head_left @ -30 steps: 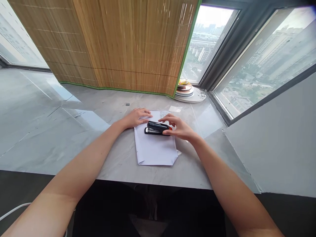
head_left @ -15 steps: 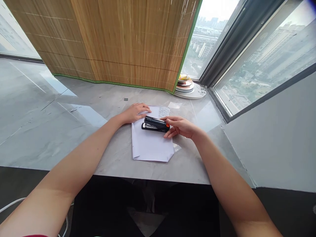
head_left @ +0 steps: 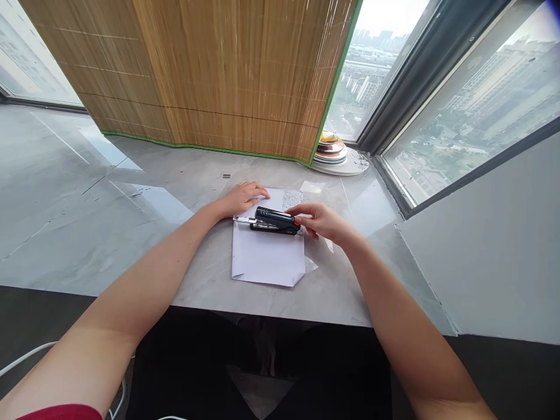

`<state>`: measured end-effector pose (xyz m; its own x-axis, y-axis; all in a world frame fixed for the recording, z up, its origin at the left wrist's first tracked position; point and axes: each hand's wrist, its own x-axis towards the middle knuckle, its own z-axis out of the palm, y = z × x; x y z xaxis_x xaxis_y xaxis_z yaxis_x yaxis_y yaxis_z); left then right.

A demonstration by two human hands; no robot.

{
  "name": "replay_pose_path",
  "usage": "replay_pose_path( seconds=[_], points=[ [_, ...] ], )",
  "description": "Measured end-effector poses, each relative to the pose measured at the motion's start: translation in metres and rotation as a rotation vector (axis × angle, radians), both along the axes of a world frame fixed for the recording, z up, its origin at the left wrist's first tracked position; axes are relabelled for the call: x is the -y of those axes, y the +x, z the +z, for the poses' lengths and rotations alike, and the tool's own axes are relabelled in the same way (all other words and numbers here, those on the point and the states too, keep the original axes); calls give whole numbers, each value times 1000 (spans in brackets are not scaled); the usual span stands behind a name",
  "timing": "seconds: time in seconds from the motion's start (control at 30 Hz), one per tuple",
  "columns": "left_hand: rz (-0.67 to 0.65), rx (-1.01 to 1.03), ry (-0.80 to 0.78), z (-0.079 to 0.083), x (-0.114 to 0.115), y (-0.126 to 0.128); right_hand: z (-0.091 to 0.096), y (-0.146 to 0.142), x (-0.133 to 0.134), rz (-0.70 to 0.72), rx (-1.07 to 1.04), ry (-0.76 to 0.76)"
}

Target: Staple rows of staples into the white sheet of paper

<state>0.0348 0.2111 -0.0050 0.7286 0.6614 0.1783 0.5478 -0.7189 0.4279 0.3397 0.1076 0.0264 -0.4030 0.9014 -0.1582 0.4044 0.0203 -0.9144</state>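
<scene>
A black stapler (head_left: 273, 220) with an orange rear button lies across the top of a white sheet of paper (head_left: 268, 256) on the grey marble counter (head_left: 131, 233). A thin metal tray sticks out of the stapler's left end. My right hand (head_left: 321, 221) pinches the stapler's right end at the orange button. Resting on the paper's upper left corner is my left hand (head_left: 242, 197), fingers flat and together, just behind the stapler. A small clear packet (head_left: 292, 199) lies on the paper behind the stapler.
A bamboo blind (head_left: 210, 76) stands along the back of the counter. Stacked plates (head_left: 332, 154) sit in the window corner at the back right. A small dark staple strip (head_left: 226, 175) lies behind my left hand. The counter's front edge runs just below the paper.
A metal tray has slid out of the stapler's left end. My right hand has shifted from the stapler's top to pinching its right end. The view has moved slightly.
</scene>
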Motion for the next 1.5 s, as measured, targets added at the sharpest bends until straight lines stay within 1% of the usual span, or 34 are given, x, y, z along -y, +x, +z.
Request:
replay_pose_path(
  seconds=[0.07, 0.13, 0.17, 0.27, 0.33, 0.4, 0.47, 0.5, 0.57, 0.63, 0.67, 0.7, 0.73, 0.77, 0.83, 0.87, 0.9, 0.97, 1.03, 1.1, 1.17, 1.2, 1.27, 1.3, 1.33, 1.37, 1.4, 1.47, 1.5],
  points=[
    [5, -1, 4, -1, -1, 0, 5, -1, 3, -28, 48, 155],
    [9, 4, 7, -1, -1, 0, 9, -5, 6, -59, 23, 314],
    [8, 8, 6, 0, -1, 0, 9, -9, 7, -51, 10, 378],
    [7, 9, 2, 1, 0, 0, 1, -27, 9, 40, 54, 539],
    [11, 1, 11, 1, 1, 0, -8, -40, 8, 73, 99, 646],
    [6, -4, 19, 1, 2, 1, -13, -48, 8, 74, 71, 703],
    [2, 11, 25, 4, 3, 2, -13, -50, 9, 66, 4, 708],
    [13, 38, 43, 6, 5, 3, -12, -48, 10, 37, -27, 706],
    [83, 146, 122, 14, 10, 5, -7, -42, 12, -85, -72, 729],
    [189, 340, 176, 24, 18, 9, -1, -36, 12, -249, -76, 807],
    [240, 465, 137, 29, 23, 11, 1, -34, 12, -322, -58, 862],
    [285, 599, 32, 33, 27, 14, 2, -32, 12, -378, -28, 923],
    [320, 723, -139, 36, 31, 17, 3, -32, 12, -415, 11, 986],
    [340, 818, -360, 38, 34, 21, 3, -32, 11, -430, 53, 1049],
    [330, 910, -826, 39, 38, 27, 2, -34, 10, -398, 128, 1175],
    [303, 917, -1017, 38, 38, 29, 1, -35, 10, -358, 159, 1235],
    [270, 917, -1165, 38, 39, 31, 0, -37, 10, -309, 187, 1288],
    [226, 935, -1352, 36, 39, 34, -2, -39, 10, -206, 248, 1366],
    [233, 963, -1457, 35, 39, 34, -3, -40, 11, -134, 309, 1411],
    [269, 987, -1510, 36, 39, 34, -3, -40, 12, -117, 351, 1422],
    [293, 1001, -1534, 37, 39, 32, -2, -41, 13, -153, 361, 1399],
    [298, 1021, -1531, 37, 39, 32, -1, -41, 13, -200, 345, 1378],
    [314, 1123, -1486, 38, 37, 29, 1, -42, 13, -341, 265, 1299],
    [330, 1205, -1447, 38, 36, 28, 2, -43, 14, -402, 210, 1233],
    [356, 1291, -1403, 38, 34, 27, 3, -43, 14, -430, 155, 1149],
    [385, 1368, -1365, 38, 33, 25, 3, -44, 15, -414, 108, 1054],
    [413, 1426, -1346, 39, 32, 24, 2, -44, 15, -355, 77, 960],
    [426, 1489, -1358, 41, 32, 23, -1, -46, 16, -182, 62, 809],
    [401, 1499, -1381, 42, 32, 23, -3, -48, 17, -110, 71, 759]
  ],
)
